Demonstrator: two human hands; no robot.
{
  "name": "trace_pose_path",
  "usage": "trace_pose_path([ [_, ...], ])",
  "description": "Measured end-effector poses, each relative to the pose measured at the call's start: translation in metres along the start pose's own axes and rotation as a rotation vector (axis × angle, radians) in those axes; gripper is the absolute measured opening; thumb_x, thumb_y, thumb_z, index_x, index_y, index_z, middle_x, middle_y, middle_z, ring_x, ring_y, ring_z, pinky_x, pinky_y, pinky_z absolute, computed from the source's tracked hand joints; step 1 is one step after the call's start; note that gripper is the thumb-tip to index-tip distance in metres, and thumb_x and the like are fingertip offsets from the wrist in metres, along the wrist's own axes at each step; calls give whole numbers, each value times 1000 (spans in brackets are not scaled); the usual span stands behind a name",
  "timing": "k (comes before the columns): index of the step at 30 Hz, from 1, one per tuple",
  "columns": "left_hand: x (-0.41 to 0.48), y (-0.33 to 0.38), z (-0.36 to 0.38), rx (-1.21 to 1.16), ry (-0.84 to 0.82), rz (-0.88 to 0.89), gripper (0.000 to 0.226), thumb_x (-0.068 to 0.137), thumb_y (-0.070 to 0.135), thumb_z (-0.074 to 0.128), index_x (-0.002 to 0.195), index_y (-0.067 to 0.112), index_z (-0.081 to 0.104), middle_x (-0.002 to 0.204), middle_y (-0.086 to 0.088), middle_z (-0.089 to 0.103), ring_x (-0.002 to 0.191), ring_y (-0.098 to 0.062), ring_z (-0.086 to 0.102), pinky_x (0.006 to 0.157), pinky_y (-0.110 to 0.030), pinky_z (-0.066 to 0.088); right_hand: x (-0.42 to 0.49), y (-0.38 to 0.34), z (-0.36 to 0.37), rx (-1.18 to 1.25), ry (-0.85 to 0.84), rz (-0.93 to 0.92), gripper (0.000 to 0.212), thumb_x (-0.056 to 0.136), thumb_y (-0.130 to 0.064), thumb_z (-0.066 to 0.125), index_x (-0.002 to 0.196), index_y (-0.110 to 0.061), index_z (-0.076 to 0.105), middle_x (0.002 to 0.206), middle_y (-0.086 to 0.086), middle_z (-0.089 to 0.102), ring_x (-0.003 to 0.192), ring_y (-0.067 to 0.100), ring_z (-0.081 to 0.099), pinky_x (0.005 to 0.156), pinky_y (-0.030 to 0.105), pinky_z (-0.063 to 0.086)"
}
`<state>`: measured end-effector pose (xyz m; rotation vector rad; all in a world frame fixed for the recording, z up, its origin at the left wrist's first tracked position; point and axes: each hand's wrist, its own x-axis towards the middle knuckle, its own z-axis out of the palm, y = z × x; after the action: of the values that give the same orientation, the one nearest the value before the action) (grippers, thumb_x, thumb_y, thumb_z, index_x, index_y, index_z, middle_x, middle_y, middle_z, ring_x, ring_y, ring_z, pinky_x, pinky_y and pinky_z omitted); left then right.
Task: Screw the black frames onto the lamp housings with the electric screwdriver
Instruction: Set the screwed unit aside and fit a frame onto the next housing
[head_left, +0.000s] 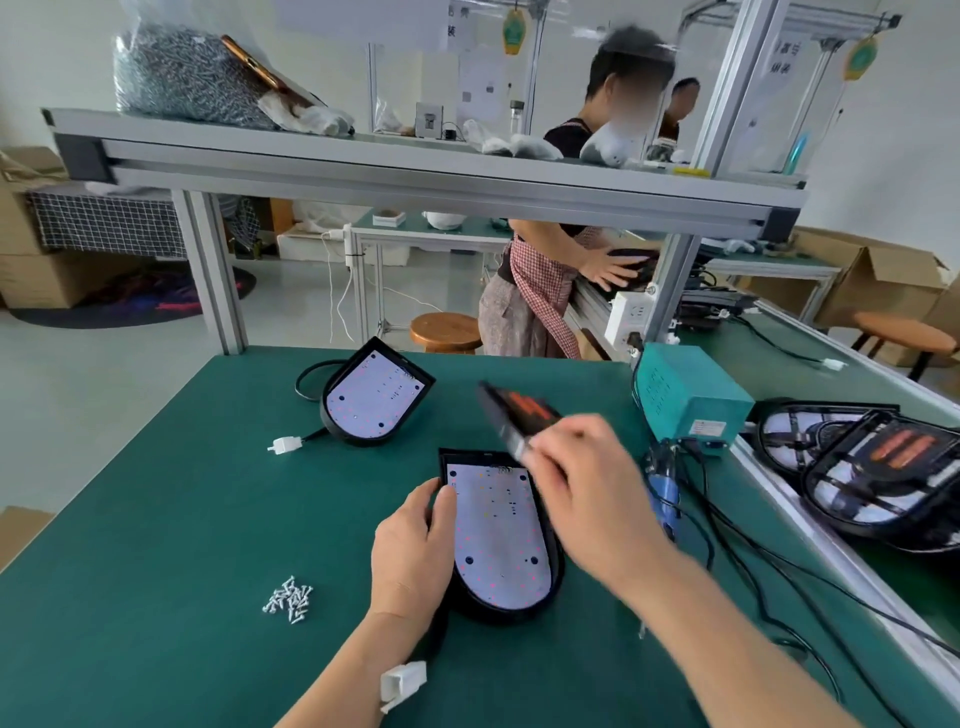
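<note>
White walls, pale floor (130, 374) — wooden stool (445, 331).

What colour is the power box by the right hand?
Teal; the power box shows best in the head view, the only one.

Green worktop (156, 519). Teal box unit (688, 397) at its right edge, black cables trailing beside it. Overhead shelf (415, 171) carries a clear bag of metal parts (182, 78). Behind: a person in a checked apron (540, 291), wooden stool (445, 332), cardboard boxes (883, 280).
</note>
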<state>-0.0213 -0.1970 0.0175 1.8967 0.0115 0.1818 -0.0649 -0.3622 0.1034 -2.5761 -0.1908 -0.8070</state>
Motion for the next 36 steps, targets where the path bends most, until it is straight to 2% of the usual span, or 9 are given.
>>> trace_pose_path([
  [2, 0, 1, -1, 19, 8, 9, 29, 101, 32, 48, 74, 26, 58, 60, 8, 58, 65, -17, 50, 59, -29, 40, -34, -15, 17, 33, 36, -11, 13, 97, -18, 63, 88, -11, 69, 102, 1, 55, 93, 11, 54, 84, 23, 42],
  [9, -2, 5, -2, 32, -8, 6, 37, 102, 27, 43, 66, 20, 47, 60, 3, 56, 65, -22, 46, 69, -41, 44, -79, -29, 48, -66, 70, -116, 13, 83, -5, 76, 77, -9, 65, 89, 1, 67, 96, 16, 63, 69, 28, 55],
  [13, -3, 7, -3, 17, -15, 24, 35, 102, 28, 42, 70, 13, 47, 63, -4, 57, 67, -27, 45, 73, -46, 47, -86, -30, 52, -50, 39, -174, 6, 87, -8, 67, 82, -8, 68, 87, -3, 70, 103, 18, 62, 71, 32, 55],
  [19, -1, 0, -2, -32, -14, 34, 34, 101, 39, 45, 69, 32, 53, 63, 8, 58, 64, -12, 50, 66, -33, 44, -89, -30, 52, 119, -117, -108, 17, 97, -14, 57, 94, -5, 71, 105, -5, 72, 115, 13, 53, 88, 30, 51],
  [22, 1, -4, -2, 8, -33, 36, 4, 96, 38, 58, 98, 39, 61, 61, 11, 62, 66, 0, 56, 60, -22, 41, -89, -30, 52, 124, -113, -127, 24, 98, -25, 55, 98, -12, 75, 112, -11, 72, 119, 7, 53, 101, 32, 41],
  [25, 3, -8, -1, 12, -30, 40, 16, 94, 30, 61, 108, 35, 65, 58, 11, 61, 60, -3, 55, 59, -22, 41, -87, -28, 49, 254, 25, 2, 25, 100, -31, 52, 97, -20, 74, 116, -17, 69, 126, 2, 48, 106, 30, 37],
  [28, 4, -7, -1, 10, -25, 37, 20, 94, 29, 60, 113, 32, 66, 67, 3, 65, 68, -6, 57, 58, -13, 41, -80, -18, 48, 344, 148, 244, 23, 101, -19, 57, 121, -19, 69, 137, -10, 59, 139, 7, 39, 115, 30, 33],
  [32, 3, -9, -1, -18, -30, 21, 23, 94, 29, 60, 116, 30, 68, 70, 3, 69, 69, -9, 59, 69, -22, 49, -76, -7, 50, 372, -52, 507, 55, 101, -9, 54, 153, -17, 37, 160, -5, 36, 147, 8, 29, 118, 19, 19],
  [36, 3, -5, -1, -5, -28, 28, 21, 93, 28, 61, 113, 30, 69, 57, 15, 58, 58, -3, 51, 59, -15, 43, -75, -4, 50, 387, -160, 584, 61, 102, -4, 46, 159, -15, 26, 160, -2, 36, 148, 13, 32, 119, 24, 24],
])
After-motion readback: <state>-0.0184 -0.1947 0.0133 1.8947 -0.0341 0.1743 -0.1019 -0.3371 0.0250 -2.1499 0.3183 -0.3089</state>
